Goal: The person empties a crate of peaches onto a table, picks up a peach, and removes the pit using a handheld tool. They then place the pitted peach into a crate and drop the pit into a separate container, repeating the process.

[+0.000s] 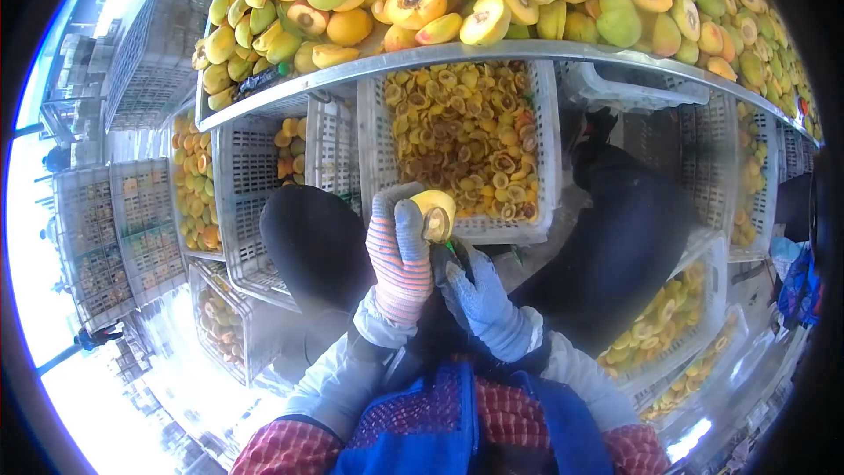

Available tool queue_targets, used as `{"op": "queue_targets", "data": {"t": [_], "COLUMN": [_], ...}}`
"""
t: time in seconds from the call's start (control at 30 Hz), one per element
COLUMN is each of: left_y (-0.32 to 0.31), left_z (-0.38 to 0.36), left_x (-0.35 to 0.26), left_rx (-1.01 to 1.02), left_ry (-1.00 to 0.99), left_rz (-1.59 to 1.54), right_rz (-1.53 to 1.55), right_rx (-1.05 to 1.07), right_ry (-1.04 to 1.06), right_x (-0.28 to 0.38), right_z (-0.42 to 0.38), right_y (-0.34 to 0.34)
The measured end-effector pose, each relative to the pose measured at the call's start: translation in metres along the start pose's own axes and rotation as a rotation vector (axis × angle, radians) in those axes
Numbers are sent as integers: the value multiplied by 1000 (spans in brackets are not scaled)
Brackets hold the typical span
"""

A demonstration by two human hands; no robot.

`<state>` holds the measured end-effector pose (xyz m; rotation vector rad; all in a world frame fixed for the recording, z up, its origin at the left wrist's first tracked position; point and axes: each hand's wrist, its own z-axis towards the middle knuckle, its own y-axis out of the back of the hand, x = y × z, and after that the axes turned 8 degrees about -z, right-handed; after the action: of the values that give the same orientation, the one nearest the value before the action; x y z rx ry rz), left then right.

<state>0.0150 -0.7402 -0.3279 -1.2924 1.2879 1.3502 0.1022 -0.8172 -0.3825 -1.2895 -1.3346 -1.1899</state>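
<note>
Wrapped in a striped glove, my left hand [400, 251] holds a cut yellow fruit half [434, 214], its brown pit side facing up. My right hand [482, 299], in a blue-grey glove, is closed around a small tool with a dark and green handle [452, 247], just below the fruit. The tool's working end is too small to make out. Both hands are close together above my lap. Beyond them stands a white crate [373, 149] full of small yellow fruit pieces with brown centres.
A metal-edged table [422, 58] piled with whole and halved fruit [413, 4] spans the top. More crates with fruit stand at the left [221, 211] and lower right [716, 299]. Stacked crates [154, 62] rise at the far left. My knees flank the central crate.
</note>
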Motion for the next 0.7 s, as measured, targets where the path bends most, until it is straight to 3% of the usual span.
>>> {"op": "queue_targets", "data": {"t": [0.13,0.27,0.33,0.4,0.5,0.63,0.7], "left_y": [1,4,5,10,12,13,12], "left_z": [-4,3,15,26,27,24,20], "left_x": [6,-6,-30,-37,-24,-18,-15], "left_rx": [39,180,308,419,440,509,522], "left_ry": [45,156,517,625,381,204,216], "left_rz": [-28,-78,-376,-310,-138,-40,-129], "right_rz": [325,583,627,629,798,1248,1478], "right_rx": [180,154,148,126,325,611,688], "right_ry": [-384,-482,-492,-502,-573,-656,-742], "right_x": [30,21,24,23,44,51,48], "right_z": [2,-3,-3,-4,4,9,6], "right_y": [19,16,17,14,28,37,34]}}
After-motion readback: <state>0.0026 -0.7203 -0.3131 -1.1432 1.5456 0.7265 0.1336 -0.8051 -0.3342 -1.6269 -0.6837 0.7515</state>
